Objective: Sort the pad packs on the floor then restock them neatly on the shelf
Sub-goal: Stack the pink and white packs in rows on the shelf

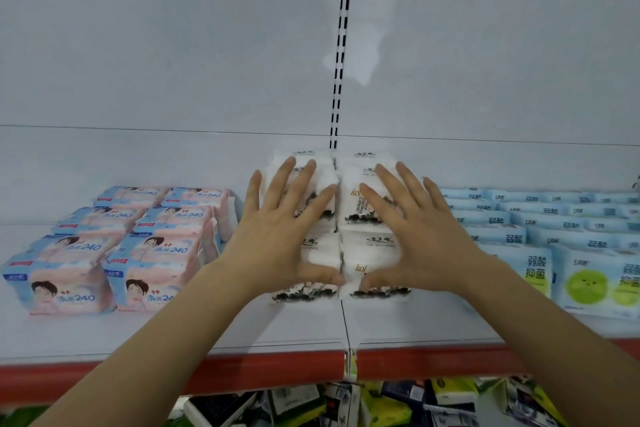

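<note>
Pressing white packs [367,246] flat — both hands [337,239] spread, on shelf [242,333]

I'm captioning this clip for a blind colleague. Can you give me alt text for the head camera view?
Two bare hands, left hand and right hand, press flat with spread fingers on stacked white pad packs in the middle of a white shelf. Pink and blue packs sit in rows to the left, light blue packs to the right.

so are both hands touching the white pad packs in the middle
Touching. The head view shows the left hand and right hand lying flat, fingers spread, on the white pad packs.
</note>
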{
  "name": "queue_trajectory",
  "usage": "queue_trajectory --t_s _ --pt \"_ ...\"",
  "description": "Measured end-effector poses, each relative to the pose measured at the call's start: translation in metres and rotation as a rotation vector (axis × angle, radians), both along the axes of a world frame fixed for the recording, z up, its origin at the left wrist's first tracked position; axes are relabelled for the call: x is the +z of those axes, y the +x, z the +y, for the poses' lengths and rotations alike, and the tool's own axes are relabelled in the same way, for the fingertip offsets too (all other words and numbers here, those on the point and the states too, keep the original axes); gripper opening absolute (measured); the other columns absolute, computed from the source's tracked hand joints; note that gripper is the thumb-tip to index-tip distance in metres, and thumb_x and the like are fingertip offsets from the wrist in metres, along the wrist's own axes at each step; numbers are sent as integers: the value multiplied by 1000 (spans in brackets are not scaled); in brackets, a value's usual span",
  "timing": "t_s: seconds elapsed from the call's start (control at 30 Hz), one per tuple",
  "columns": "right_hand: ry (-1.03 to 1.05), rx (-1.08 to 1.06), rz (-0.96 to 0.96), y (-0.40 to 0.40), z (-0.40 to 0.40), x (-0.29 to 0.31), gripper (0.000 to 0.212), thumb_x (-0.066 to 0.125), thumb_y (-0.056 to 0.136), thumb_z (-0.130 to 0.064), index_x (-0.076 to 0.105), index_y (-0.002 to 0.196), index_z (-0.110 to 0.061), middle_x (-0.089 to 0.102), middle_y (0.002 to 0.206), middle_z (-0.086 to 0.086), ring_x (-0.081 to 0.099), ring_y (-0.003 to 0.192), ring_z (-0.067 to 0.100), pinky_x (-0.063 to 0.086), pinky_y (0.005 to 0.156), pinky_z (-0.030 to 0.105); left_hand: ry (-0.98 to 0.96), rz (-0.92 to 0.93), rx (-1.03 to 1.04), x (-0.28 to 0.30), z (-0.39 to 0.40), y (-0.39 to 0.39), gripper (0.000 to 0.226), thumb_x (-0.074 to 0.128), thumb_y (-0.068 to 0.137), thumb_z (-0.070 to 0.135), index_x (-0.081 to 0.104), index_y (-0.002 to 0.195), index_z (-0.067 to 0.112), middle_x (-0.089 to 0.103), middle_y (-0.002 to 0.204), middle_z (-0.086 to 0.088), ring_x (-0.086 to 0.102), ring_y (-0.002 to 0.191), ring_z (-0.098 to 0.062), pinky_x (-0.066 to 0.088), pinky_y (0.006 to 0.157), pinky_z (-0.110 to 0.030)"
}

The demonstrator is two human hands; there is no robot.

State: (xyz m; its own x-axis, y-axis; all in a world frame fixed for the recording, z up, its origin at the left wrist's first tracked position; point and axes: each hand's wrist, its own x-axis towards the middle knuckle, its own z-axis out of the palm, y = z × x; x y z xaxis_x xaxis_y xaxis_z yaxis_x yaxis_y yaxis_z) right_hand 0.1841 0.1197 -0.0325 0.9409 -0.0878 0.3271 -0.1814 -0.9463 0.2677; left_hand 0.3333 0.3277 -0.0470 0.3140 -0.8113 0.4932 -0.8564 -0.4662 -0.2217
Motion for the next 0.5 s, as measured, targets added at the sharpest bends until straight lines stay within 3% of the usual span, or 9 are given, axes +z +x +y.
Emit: queue_trajectory --t_s 0.07,0.17,0.23,0.3,0.4,0.5 --pt "67 18 -104 -10 1 1 115 27 73 -98 -2 160 -29 -19 167 -1 -21 152 23 6 123 57 -65 -15 -54 7 -7 -11 122 24 67 102 18 159 23 1 167 -12 -10 153 -34 8 117 -67" --pt "144 41 -305 -33 -13 -1 86 31 93 -76 20 159 -23 12 168 2 4 155 23 17 122 55 -236 -2 -233 12 -31 -38 105 38 81 88 29 156 15 15 165 -12 3 154 -31 13 121 -57" --pt "154 47 -390 -56 -31 -5 74 37 98 -64 32 156 -18 32 161 6 20 152 25 26 118 56 -357 83 -365 10 -54 -61 91 49 87 75 36 153 13 26 162 -9 12 153 -27 16 124 -47" --pt "153 36 -400 -84 -53 -9 70 42 98 -58 40 152 -14 42 155 8 30 148 28 31 115 57 -356 174 -429 7 -79 -86 83 53 90 66 35 153 14 29 161 -6 15 152 -23 16 124 -38" --pt "127 -70 -248 -124 -87 -12 79 40 92 -66 35 155 -18 35 160 7 26 150 29 29 115 58 -198 261 -427 2 -117 -119 81 56 93 57 26 155 14 23 162 -6 8 153 -22 12 125 -36" --pt "135 -213 52 -143 -116 -9 106 32 75 -86 5 161 -29 1 169 -1 -1 155 21 12 123 53 -15 309 -311 -3 -153 -134 93 56 91 61 10 158 15 7 165 -7 -5 153 -23 10 125 -40"
